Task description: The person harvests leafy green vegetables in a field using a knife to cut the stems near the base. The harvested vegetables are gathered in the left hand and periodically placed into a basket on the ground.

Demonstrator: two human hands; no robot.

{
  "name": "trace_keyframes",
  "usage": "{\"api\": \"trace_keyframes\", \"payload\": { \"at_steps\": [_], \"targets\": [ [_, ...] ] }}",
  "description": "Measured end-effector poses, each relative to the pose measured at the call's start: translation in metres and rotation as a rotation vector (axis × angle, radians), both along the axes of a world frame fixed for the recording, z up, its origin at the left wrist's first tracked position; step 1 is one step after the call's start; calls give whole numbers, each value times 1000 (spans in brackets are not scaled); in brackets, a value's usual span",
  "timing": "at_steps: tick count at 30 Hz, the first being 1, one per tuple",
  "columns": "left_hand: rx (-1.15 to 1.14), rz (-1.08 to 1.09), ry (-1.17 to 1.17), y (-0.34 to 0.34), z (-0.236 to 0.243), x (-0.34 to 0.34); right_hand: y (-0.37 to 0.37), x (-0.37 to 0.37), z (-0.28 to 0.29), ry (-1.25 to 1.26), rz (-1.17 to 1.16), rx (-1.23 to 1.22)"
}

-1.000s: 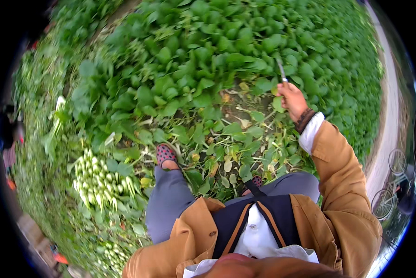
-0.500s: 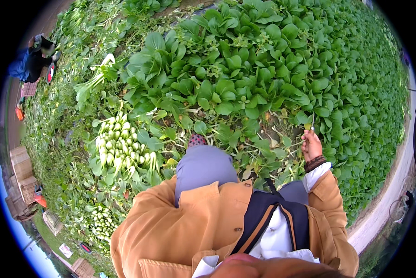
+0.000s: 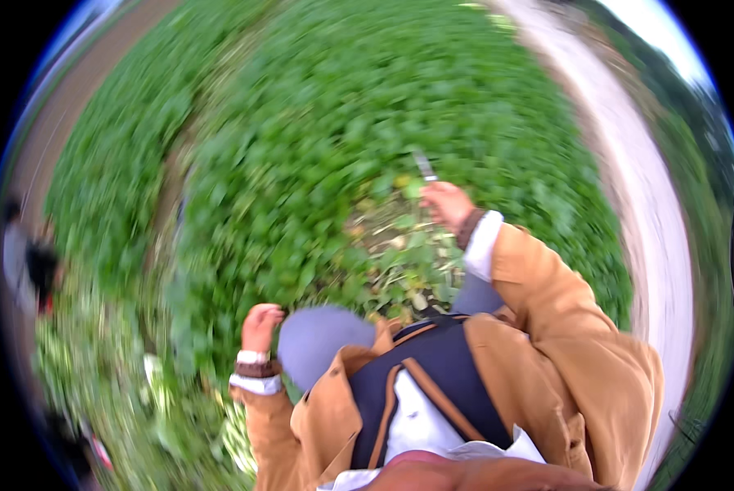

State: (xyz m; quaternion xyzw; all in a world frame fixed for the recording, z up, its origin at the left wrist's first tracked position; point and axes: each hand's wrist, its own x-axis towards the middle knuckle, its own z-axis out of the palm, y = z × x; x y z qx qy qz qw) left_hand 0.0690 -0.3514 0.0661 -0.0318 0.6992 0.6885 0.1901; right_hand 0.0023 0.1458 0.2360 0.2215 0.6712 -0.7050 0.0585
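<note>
My right hand (image 3: 446, 203) is closed around the handle of a knife (image 3: 424, 166), whose short pale blade points up and away over the leaves. Before it lies a cut patch of soil (image 3: 391, 233) with yellowed leaves and loose stalks. Low on the left, beside my knee (image 3: 324, 340), is my left hand (image 3: 260, 327). Its fingers look curled in, with nothing visible in them, though motion blurs them. Dense leafy greens (image 3: 318, 196) stand in front of both hands.
A pale path (image 3: 620, 180) runs along the right side of the bed. A narrow furrow (image 3: 169, 184) splits the greens on the left. Pale harvested stalks (image 3: 158, 380) lie at lower left. Another person (image 3: 31, 262) is at the far left edge.
My view and body have swung to the right, so the harvested pile has shifted to the lower left. My left hand has come into view; my right hand still grips the knife.
</note>
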Motion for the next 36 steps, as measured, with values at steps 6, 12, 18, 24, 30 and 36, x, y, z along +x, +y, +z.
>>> {"api": "trace_keyframes", "payload": {
  "at_steps": [6,12,18,24,30,36],
  "targets": [
    [117,-31,309,115,184,-57,29,32,68,162,-91,142],
    [-342,-367,628,131,145,-15,47,41,55,166,-23,133],
    [-735,-460,494,77,87,-3,96,6,-89,-124,-67,-29],
    [-790,-581,30,78,79,-6,63,-5,-230,-243,8,138],
    [-759,-678,509,233,19,-121,59,-3,-313,10,44,136],
    [-770,-1006,1011,384,-22,-214,79,-33,-290,-72,-14,198]
  ]
}}
